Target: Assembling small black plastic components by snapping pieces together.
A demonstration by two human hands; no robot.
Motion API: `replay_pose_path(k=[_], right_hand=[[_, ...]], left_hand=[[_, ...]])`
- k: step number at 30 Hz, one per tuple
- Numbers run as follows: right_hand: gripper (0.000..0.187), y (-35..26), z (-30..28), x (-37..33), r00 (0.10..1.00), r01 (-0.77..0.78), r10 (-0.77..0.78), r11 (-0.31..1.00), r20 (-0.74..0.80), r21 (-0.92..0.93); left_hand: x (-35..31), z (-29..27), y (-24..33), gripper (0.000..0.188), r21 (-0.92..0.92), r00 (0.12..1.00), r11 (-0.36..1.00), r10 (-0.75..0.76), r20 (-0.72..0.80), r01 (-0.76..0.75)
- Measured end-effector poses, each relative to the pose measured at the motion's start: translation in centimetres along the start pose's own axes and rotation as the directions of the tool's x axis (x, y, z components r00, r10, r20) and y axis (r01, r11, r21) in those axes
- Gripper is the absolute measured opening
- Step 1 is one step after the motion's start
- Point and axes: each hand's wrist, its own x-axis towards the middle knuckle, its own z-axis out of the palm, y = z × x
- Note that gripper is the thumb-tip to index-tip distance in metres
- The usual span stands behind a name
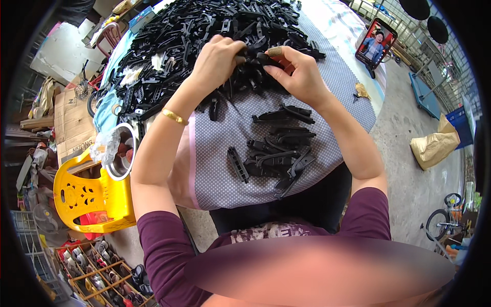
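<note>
My left hand (217, 59) is closed, its fingers curled against a dark plastic part (252, 52) at the near edge of a heap. From the other side my right hand (300, 74) pinches at the same spot between thumb and index finger, and a tan wrap (276, 51) covers that index fingertip. Whether the hands share one part or hold two touching ones is hard to tell. Behind them spreads the large heap of black plastic parts (174, 46). Closer to me, a smaller pile of long, narrow black parts (279, 158) lies on the dotted grey cloth (215, 169).
A phone (376, 43) stands upright at the table's right, near a crumpled brown scrap (362, 90). Left of the table, a yellow plastic chair (76, 189) bears a metal bowl (121, 166). A shoe rack (97, 273) stands lower left; a brown paper sack (434, 143) sits right.
</note>
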Motion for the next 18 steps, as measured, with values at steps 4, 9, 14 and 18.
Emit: replay_pose_path(k=[4,9,14,18], right_hand=[[0.028,-0.1,-0.3,0.0,0.995,0.103,-0.103,0.995,-0.017,-0.017],[0.029,-1.3,1.0,-0.4,0.902,0.430,-0.422,0.895,0.089,-0.119],[0.030,-0.7,1.6,-0.7,0.930,0.364,-0.348,0.917,0.115,-0.165],[0.028,-1.5,1.6,-0.7,0.881,0.473,-0.454,0.837,0.134,-0.276]], left_hand=[[-1.4,-1.5,2.2,0.031,-0.337,0.972,0.921,-0.227,-0.055,0.195],[-3.9,-1.9,5.6,0.038,-0.822,0.860,0.341,-0.405,0.309,0.456],[-5.0,-2.2,4.7,0.036,-0.833,0.793,-0.168,-0.257,0.553,0.527],[-5.4,-2.7,4.8,0.036,-0.834,0.814,-0.203,-0.196,0.548,0.513]])
